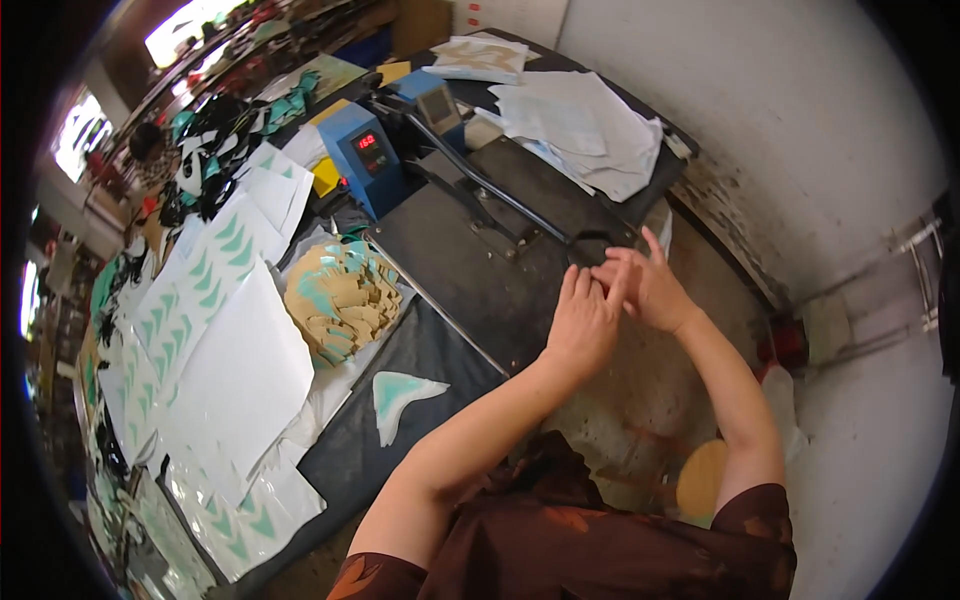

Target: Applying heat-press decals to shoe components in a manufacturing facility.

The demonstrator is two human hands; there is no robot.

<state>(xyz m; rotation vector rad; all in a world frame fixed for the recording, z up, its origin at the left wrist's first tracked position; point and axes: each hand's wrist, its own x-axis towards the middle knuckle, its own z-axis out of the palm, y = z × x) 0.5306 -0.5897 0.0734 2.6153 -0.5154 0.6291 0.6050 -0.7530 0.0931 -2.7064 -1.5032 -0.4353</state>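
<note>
My left hand (585, 318) and my right hand (650, 287) are close together, overlapping in view, just in front of the looped end of a black press lever (490, 185). Both have their fingers stretched out, and I see nothing held in them. Whether a fingertip touches the loop is hard to tell. The lever crosses the dark flat plate of a heat press (450, 260), which has a blue control box (362, 155) with a lit red display. Left of my forearm, a white and mint-green V-shaped piece (405, 400) lies on the black cloth.
A pile of tan and green cut pieces (340, 300) sits beside the press. White sheets with green chevrons (200, 290) spread along the left. More white sheets (585, 130) lie behind the press. A wall (760, 120) bounds the right, with a round wooden stool top (705, 480) below.
</note>
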